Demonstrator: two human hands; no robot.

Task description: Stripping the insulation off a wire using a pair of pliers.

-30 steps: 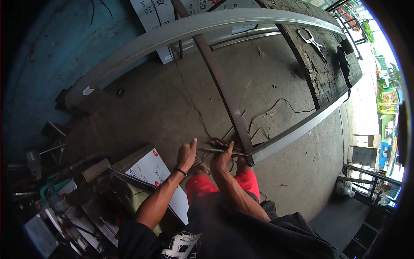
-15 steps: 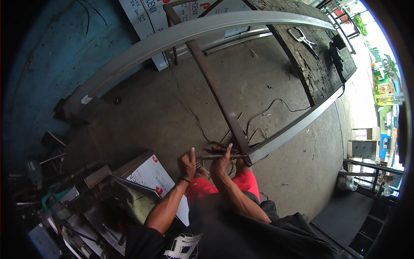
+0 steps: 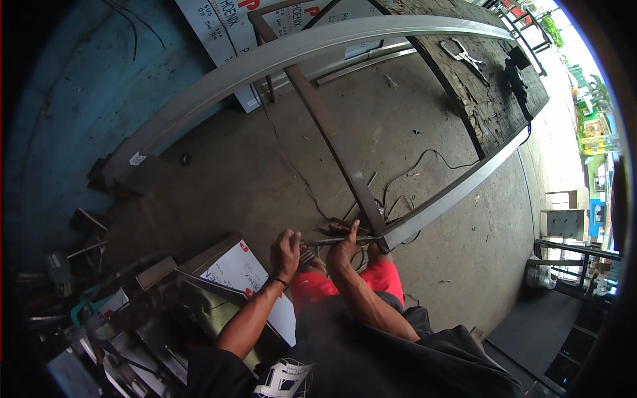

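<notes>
Dark block lettering and red emblems mark the white panel [image 3: 229, 266] beside the person's left forearm, and a second printed panel [image 3: 211, 30] at the top carries similar dark lettering and red print. A small pale sticker [image 3: 137, 158] sits near the left end of the far grey beam [image 3: 265, 60].

The right hand [image 3: 343, 253] is closed around a thin rod [image 3: 324, 241], thumb raised; the rod lies in front of the person's knees, its right end by the corner where the brown crossbar [image 3: 332, 136] meets the near grey beam [image 3: 451, 182]. The left hand [image 3: 285, 255] is curled at the rod's left end; whether it grips the rod cannot be told.

Compared with a second ago, the left hand sits closer to the body, its fingers more folded, and the rod's left end is lower in view.
</notes>
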